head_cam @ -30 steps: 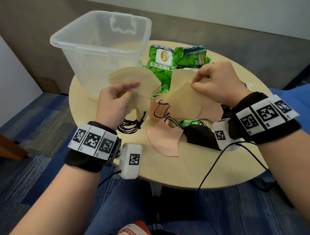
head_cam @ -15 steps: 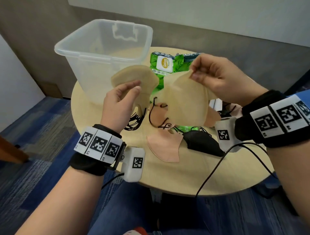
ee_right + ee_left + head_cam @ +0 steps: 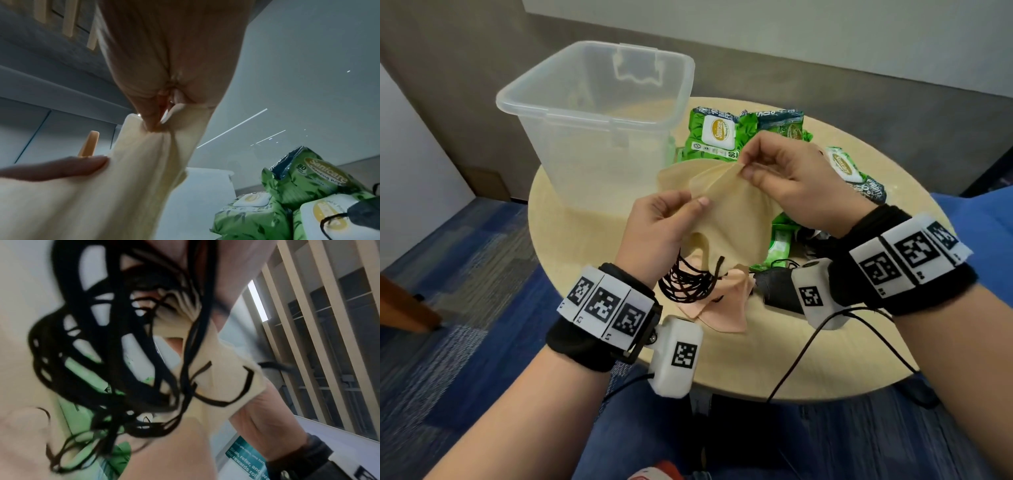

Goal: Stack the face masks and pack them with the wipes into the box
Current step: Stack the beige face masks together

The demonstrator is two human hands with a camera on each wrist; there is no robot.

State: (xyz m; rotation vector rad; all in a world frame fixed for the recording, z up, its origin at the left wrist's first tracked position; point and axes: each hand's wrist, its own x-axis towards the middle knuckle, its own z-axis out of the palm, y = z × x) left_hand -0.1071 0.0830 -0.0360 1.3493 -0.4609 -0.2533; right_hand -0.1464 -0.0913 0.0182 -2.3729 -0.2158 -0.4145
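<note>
Above the round table point(image 3: 739, 363) both my hands hold a bunch of beige face masks point(image 3: 732, 219). My left hand point(image 3: 664, 226) grips the bunch from the left, thumb on top; black ear loops point(image 3: 688, 284) dangle below it and fill the left wrist view as ear loops point(image 3: 115, 345). My right hand point(image 3: 784, 171) pinches the top corner of the front beige mask point(image 3: 127, 178). A pink mask point(image 3: 722, 308) and a black mask point(image 3: 774, 287) lie on the table below. Green wipes packs point(image 3: 719, 137) lie behind, also seen as wipes packs point(image 3: 304, 183).
A clear plastic box point(image 3: 599, 116) stands open at the table's back left. More green wipes packs point(image 3: 849, 171) lie at the right and one point(image 3: 779, 243) under my right wrist. A black cable point(image 3: 808, 346) runs from the right wrist camera over the table's front edge.
My right hand lifted a beige mask off the table and carried it left onto the mask that my left hand holds. The two masks now overlap between my hands.
</note>
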